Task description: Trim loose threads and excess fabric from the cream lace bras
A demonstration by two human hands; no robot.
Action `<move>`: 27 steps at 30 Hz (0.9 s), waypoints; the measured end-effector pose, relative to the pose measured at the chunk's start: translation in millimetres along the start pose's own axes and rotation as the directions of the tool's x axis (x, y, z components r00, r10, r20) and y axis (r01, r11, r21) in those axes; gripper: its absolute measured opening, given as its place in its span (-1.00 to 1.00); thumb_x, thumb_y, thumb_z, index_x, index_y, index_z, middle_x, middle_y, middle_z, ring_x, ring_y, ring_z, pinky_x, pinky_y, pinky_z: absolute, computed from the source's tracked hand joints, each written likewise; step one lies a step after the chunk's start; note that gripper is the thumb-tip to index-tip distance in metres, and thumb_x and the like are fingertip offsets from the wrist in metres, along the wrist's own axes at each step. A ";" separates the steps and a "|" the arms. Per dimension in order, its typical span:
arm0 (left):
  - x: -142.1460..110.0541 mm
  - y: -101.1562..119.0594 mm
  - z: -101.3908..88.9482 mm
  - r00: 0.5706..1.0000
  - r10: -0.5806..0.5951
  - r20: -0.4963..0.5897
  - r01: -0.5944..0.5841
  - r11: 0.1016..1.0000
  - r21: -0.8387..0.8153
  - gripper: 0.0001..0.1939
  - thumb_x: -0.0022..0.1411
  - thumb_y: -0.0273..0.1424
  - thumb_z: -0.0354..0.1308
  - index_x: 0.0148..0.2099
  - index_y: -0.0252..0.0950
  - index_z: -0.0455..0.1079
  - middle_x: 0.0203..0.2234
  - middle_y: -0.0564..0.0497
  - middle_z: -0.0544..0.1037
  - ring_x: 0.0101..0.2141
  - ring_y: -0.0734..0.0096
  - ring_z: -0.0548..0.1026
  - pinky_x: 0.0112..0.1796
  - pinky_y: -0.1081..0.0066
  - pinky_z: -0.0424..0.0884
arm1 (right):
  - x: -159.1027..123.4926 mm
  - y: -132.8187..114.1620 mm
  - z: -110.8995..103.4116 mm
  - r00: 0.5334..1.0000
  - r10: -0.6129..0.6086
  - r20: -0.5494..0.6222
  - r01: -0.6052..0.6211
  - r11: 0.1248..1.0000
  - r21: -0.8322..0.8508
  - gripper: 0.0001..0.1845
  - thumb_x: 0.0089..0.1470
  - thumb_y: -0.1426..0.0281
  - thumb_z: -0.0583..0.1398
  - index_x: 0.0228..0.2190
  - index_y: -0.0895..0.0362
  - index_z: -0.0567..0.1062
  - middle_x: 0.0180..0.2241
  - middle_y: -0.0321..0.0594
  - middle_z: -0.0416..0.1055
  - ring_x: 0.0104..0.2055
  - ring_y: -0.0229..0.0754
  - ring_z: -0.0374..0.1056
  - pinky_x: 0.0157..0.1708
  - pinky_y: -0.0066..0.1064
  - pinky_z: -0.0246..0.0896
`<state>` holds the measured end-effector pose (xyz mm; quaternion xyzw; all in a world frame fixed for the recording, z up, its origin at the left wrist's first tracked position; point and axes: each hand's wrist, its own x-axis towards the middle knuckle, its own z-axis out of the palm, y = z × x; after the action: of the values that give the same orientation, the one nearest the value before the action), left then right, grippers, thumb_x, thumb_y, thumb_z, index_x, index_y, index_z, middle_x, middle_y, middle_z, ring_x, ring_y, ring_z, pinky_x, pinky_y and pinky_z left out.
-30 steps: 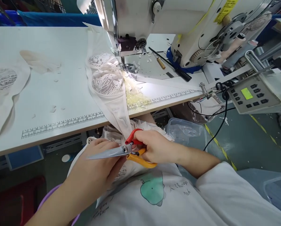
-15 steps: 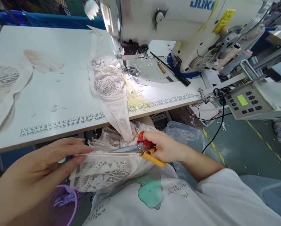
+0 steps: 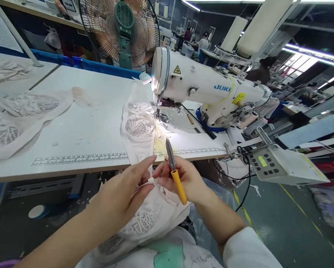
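My left hand (image 3: pixel 119 193) is closed, pinching a white edge of a pale lace bra (image 3: pixel 143 221) between thumb and fingers. The bra hangs from there over my lap, partly behind my forearm. Close beside it, my right hand (image 3: pixel 191 180) holds yellow-handled scissors (image 3: pixel 179 186), their blades pointing up and away from the cloth. My right thumb and fingertips also touch the bra's edge. Another pale lace bra (image 3: pixel 140 128) lies on the table with one end under the sewing machine (image 3: pixel 200 87) needle; its lower part drops over the edge behind my hands.
More lace bras (image 3: pixel 30 108) lie at the left of the white table (image 3: pixel 85 128), among small scraps. A screwdriver (image 3: pixel 190 119) lies by the machine base. At right is a control box (image 3: pixel 284 163); a large fan (image 3: pixel 120 33) stands behind the table. People sit farther back.
My left hand has moved right and up to meet my right hand at the cloth. The scissors have swung from pointing left to pointing up. The view has tilted up, showing the fan and room.
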<state>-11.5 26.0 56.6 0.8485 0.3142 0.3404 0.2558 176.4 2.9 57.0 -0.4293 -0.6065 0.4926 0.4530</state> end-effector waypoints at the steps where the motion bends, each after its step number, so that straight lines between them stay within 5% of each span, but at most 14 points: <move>1: 0.4 0.3 1.5 1.000 -0.005 -0.003 0.005 1.000 0.016 -0.52 0.28 -0.40 -0.08 0.22 -0.06 -0.03 -0.40 0.10 0.42 -0.44 0.48 0.44 -0.42 0.51 0.34 | 3.0 0.1 1.5 1.000 -0.007 -0.002 0.007 1.000 0.013 -0.74 -0.11 0.26 0.28 -0.46 0.13 0.33 -0.44 -0.25 0.35 -0.44 -0.28 0.25 -0.41 -0.40 0.21; 4: 0.0 -0.3 3.6 0.999 -0.054 0.004 0.054 0.998 0.016 -0.55 0.28 -0.37 -0.08 0.20 -0.06 -0.01 -0.37 0.08 0.43 -0.43 0.47 0.45 -0.48 0.53 0.32 | 8.3 -0.2 5.2 1.000 -0.010 0.004 0.010 1.000 0.027 -0.72 -0.14 0.29 0.30 -0.48 0.12 0.29 -0.46 -0.29 0.30 -0.49 -0.32 0.18 -0.46 -0.43 0.17; 8: 0.5 -1.6 2.6 0.985 -0.171 0.011 0.170 0.969 -0.181 -0.62 0.24 -0.30 -0.03 0.10 -0.15 0.12 -0.43 0.09 0.42 -0.50 0.49 0.42 -0.55 0.56 0.30 | 9.4 0.7 8.3 0.999 -0.045 0.006 0.045 0.999 0.024 -0.70 -0.14 0.35 0.29 -0.51 0.10 0.22 -0.48 -0.33 0.26 -0.54 -0.37 0.10 -0.54 -0.48 0.09; 13: 0.9 -0.4 0.4 0.904 -0.286 0.319 0.401 0.828 -0.393 -0.71 0.23 -0.18 -0.07 -0.36 -0.25 0.34 -0.65 0.15 0.28 -0.68 0.56 0.21 -0.68 0.55 0.14 | 8.9 6.8 8.5 0.974 -0.227 -0.008 0.226 0.972 -0.062 -0.75 -0.14 0.44 0.25 -0.49 0.10 0.22 -0.47 -0.30 0.30 -0.52 -0.33 0.18 -0.53 -0.47 0.12; 15: -1.0 1.0 1.8 0.936 -0.259 0.239 0.335 0.866 -0.372 -0.66 0.24 -0.22 -0.09 -0.48 -0.26 0.32 -0.70 0.16 0.26 -0.69 0.56 0.21 -0.68 0.55 0.13 | 9.6 8.8 9.9 0.955 -0.297 0.009 0.297 0.953 -0.060 -0.77 -0.14 0.48 0.22 -0.49 0.09 0.21 -0.46 -0.29 0.33 -0.48 -0.30 0.23 -0.50 -0.45 0.15; 18: -4.6 2.6 5.5 0.995 -0.093 -0.045 0.087 0.990 -0.113 -0.69 0.26 -0.36 -0.10 -0.47 -0.27 0.36 -0.70 0.14 0.33 -0.65 0.51 0.32 -0.63 0.53 0.20 | 11.4 8.8 12.1 0.937 -0.350 0.018 0.351 0.936 -0.040 -0.76 -0.12 0.49 0.20 -0.49 0.08 0.18 -0.44 -0.28 0.36 -0.46 -0.30 0.27 -0.49 -0.46 0.17; 20: -6.7 2.3 7.3 0.977 0.119 -0.178 -0.085 0.978 0.190 -0.75 0.26 -0.45 -0.09 -0.38 -0.30 0.39 -0.70 0.12 0.35 -0.65 0.46 0.34 -0.62 0.48 0.21 | 13.5 6.0 9.7 0.944 -0.330 0.011 0.329 0.938 -0.109 -0.79 -0.10 0.44 0.19 -0.49 0.09 0.19 -0.43 -0.27 0.36 -0.45 -0.29 0.27 -0.48 -0.46 0.17; 23: -8.6 -0.3 8.0 0.903 0.379 -0.204 -0.226 0.820 0.526 -0.84 0.21 -0.56 -0.05 -0.28 -0.38 0.37 -0.71 0.09 0.36 -0.66 0.39 0.33 -0.59 0.40 0.23 | 20.2 0.3 -6.8 0.993 -0.121 0.007 0.113 0.903 -0.414 -0.78 -0.11 0.31 0.22 -0.48 0.12 0.26 -0.49 -0.30 0.31 -0.50 -0.31 0.20 -0.52 -0.48 0.13; 25: -9.1 -2.4 6.8 0.875 0.445 -0.190 -0.257 0.761 0.596 -0.85 0.18 -0.60 -0.02 -0.24 -0.41 0.35 -0.72 0.10 0.34 -0.67 0.39 0.30 -0.60 0.39 0.21 | 27.8 -0.7 -27.0 0.996 0.081 -0.038 -0.085 0.734 -0.674 -0.73 -0.13 0.24 0.24 -0.49 0.13 0.29 -0.55 -0.35 0.28 -0.55 -0.33 0.15 -0.58 -0.51 0.07; 27: -8.9 -4.2 4.1 0.871 0.446 -0.208 -0.252 0.767 0.590 -0.85 0.19 -0.59 -0.03 -0.24 -0.39 0.35 -0.73 0.12 0.33 -0.68 0.40 0.29 -0.60 0.40 0.20 | 36.8 2.2 -51.4 0.974 0.199 -0.111 -0.191 0.453 -0.870 -0.74 -0.12 0.23 0.23 -0.49 0.15 0.33 -0.52 -0.33 0.33 -0.53 -0.32 0.19 -0.56 -0.52 0.08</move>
<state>-15.0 21.6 47.5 0.8584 0.2707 0.4180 -0.1228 218.4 49.5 64.8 -0.6647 -0.7208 0.1639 0.1087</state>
